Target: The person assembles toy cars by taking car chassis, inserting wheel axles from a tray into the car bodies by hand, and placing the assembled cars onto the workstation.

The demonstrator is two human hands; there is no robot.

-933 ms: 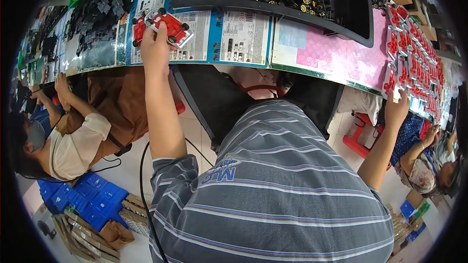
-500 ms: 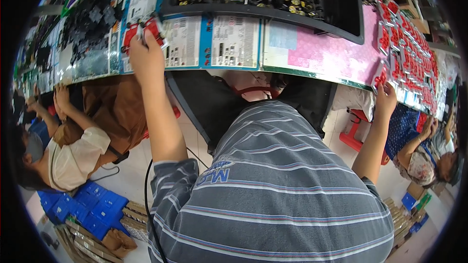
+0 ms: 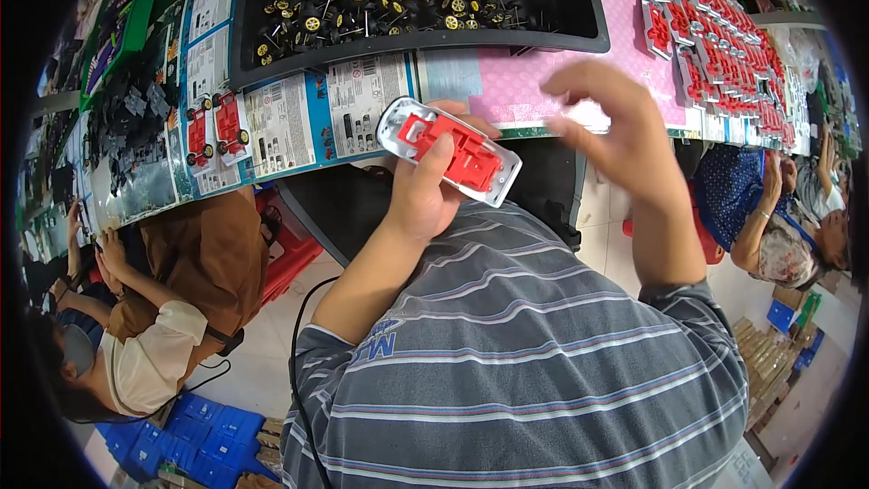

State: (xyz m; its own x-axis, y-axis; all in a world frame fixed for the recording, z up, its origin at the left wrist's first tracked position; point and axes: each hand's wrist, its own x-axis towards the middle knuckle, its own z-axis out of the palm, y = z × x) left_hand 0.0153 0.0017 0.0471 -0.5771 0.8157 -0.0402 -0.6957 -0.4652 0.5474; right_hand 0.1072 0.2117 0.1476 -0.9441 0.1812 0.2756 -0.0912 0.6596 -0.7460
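My left hand [image 3: 425,186] grips a toy car body [image 3: 453,152], white-grey outside with a red plastic part set inside, its underside turned up. The thumb presses on the red part and the fingers wrap beneath. To the right, above the table's front edge, my right hand [image 3: 615,122] is raised and slightly blurred. Its thumb and fingers are curved apart, with nothing visible between them. Two red car pieces with wheels [image 3: 230,123] lie on the table at the left. The tray [image 3: 425,42] beyond my hands holds many black wheels with yellow hubs on axles.
Rows of red and white car bodies [image 3: 715,36] cover the table's right end. Dark plastic parts [image 3: 136,118] are heaped at the left, by a green bin [image 3: 136,27]. Printed card sheets [image 3: 281,118] and pink sheeting [image 3: 534,81] lie along the front. People sit at both sides.
My left hand has come from the left pieces to the middle and now holds a car body. My right hand has left the rows at the right and moved inward. The view has shifted.
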